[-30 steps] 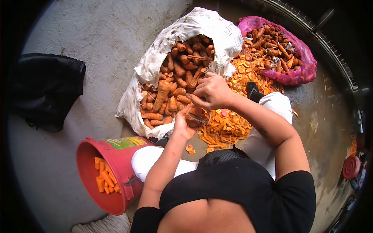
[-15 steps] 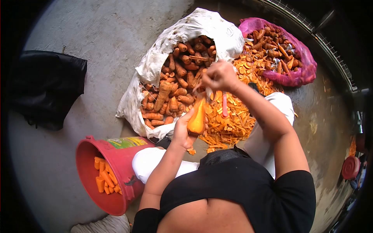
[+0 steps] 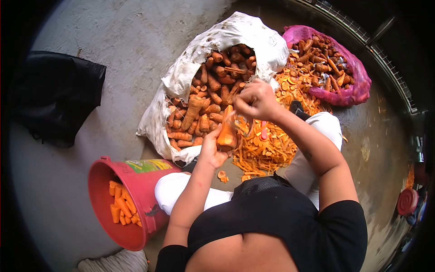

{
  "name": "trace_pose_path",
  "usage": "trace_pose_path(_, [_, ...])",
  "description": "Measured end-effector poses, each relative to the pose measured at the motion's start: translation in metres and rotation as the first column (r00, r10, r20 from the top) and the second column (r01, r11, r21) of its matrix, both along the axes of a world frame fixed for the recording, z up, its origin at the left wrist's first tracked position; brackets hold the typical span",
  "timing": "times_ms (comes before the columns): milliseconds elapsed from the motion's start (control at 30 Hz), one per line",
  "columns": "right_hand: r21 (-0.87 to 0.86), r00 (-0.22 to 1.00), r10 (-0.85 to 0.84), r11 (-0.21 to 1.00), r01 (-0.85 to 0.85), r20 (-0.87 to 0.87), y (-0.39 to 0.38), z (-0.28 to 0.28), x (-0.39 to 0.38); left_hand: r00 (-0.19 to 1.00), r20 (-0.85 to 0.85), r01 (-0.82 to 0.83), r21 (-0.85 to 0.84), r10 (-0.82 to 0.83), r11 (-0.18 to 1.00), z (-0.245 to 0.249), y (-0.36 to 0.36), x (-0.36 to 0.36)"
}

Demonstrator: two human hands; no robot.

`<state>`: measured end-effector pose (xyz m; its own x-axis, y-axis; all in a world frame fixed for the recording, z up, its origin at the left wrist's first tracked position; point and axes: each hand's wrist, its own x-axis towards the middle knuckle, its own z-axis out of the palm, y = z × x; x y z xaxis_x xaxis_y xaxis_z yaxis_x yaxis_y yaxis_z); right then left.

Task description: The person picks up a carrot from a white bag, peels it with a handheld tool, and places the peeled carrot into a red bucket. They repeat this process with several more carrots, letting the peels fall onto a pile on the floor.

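Observation:
My left hand (image 3: 215, 150) grips a thick carrot (image 3: 227, 134), its orange flesh bare and its blunt cut end turned toward me. Just above the carrot's narrow tip, my right hand (image 3: 257, 100) is closed in a fist-like grip; a pale, blurred thing shows by its fingers, too smeared to name. Beyond both hands lies a white sack (image 3: 176, 75) full of unpeeled carrots (image 3: 213, 82). Under and right of the right hand spreads a heap of carrot peelings (image 3: 267, 152), with a pink-handled tool (image 3: 264, 130) lying on it.
On the left, a red bucket (image 3: 156, 183) lies tipped toward the camera with peeled carrot pieces (image 3: 121, 201) inside. A pink mesh sack (image 3: 360, 84) of carrots and scraps stands at upper right. Black plastic (image 3: 59, 97) lies on the concrete floor at far left.
The carrot has turned in my left hand, showing more of its cut end. My right hand has come slightly down toward the carrot's tip.

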<state>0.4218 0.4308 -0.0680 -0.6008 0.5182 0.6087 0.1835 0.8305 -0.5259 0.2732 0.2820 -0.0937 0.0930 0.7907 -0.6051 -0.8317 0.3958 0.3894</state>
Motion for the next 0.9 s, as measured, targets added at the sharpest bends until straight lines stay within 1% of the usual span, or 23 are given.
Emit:
trace_pose_path(33, [0.059,0.998,0.064,0.996,-0.065,0.022,-0.007,0.006,-0.001,0.999,0.011,-0.044,-0.013,0.044,0.999,0.003,0.002,0.003])
trace_pose_path(67, [0.068,0.995,0.103,0.992,-0.104,0.013,-0.012,0.004,-0.003,1.0,0.002,-0.022,-0.05,0.022,0.998,0.002,0.002,0.003])
trace_pose_path(133, [0.069,0.984,0.115,0.99,-0.125,0.138,-0.018,0.003,-0.004,1.0,-0.013,0.025,-0.124,-0.027,0.992,-0.001,0.003,0.003])
trace_pose_path(167, [0.087,0.983,0.143,0.984,-0.154,0.116,-0.02,0.003,-0.004,1.0,-0.018,0.004,-0.135,-0.006,0.991,-0.002,0.005,0.005])
trace_pose_path(267, [0.115,0.978,0.199,0.972,-0.205,0.064,-0.022,-0.002,-0.007,0.999,0.027,0.04,-0.127,-0.036,0.991,-0.019,0.007,0.001])
trace_pose_path(300, [0.114,0.976,0.203,0.971,-0.211,0.075,-0.022,-0.002,-0.007,0.999,0.015,0.052,-0.1,-0.05,0.994,-0.023,0.006,0.001])
trace_pose_path(400, [0.122,0.981,0.193,0.973,-0.195,0.034,-0.021,-0.005,-0.009,0.999,-0.001,-0.033,-0.075,0.033,0.997,-0.018,0.006,0.007])
trace_pose_path(500, [0.119,0.984,0.175,0.978,-0.174,-0.001,-0.018,-0.009,-0.01,0.989,0.127,-0.078,-0.02,0.08,0.997,-0.022,0.005,0.001])
trace_pose_path(600, [0.123,1.0,0.011,0.992,-0.012,0.005,0.004,-0.017,-0.007,0.986,-0.106,0.133,0.016,-0.13,0.991,-0.004,-0.006,0.002])
trace_pose_path(633, [0.194,0.994,-0.113,0.975,0.11,0.009,0.021,-0.019,-0.002,0.988,-0.103,0.124,0.042,-0.119,0.991,0.0,-0.008,0.009])
trace_pose_path(667, [0.194,0.981,-0.184,0.966,0.168,0.065,0.037,-0.024,0.005,0.985,-0.082,0.157,0.057,-0.152,0.986,0.004,-0.011,0.01])
trace_pose_path(700, [0.326,0.916,-0.349,0.905,0.275,0.198,0.051,-0.028,0.011,0.981,-0.061,0.186,0.075,-0.182,0.98,0.007,-0.013,0.01])
trace_pose_path(733, [0.334,0.881,-0.411,0.885,0.323,0.235,0.062,-0.034,0.02,0.977,-0.043,0.213,0.099,-0.21,0.972,0.011,-0.012,0.01])
trace_pose_path(800, [0.352,0.776,-0.553,0.822,0.449,0.303,0.067,-0.038,0.026,0.982,-0.043,0.189,0.086,-0.186,0.978,0.016,-0.01,0.009])
trace_pose_path(900, [0.069,0.814,-0.443,0.889,0.452,0.374,0.043,-0.005,0.019,0.992,-0.02,0.128,0.047,-0.127,0.991,0.013,-0.006,0.006])
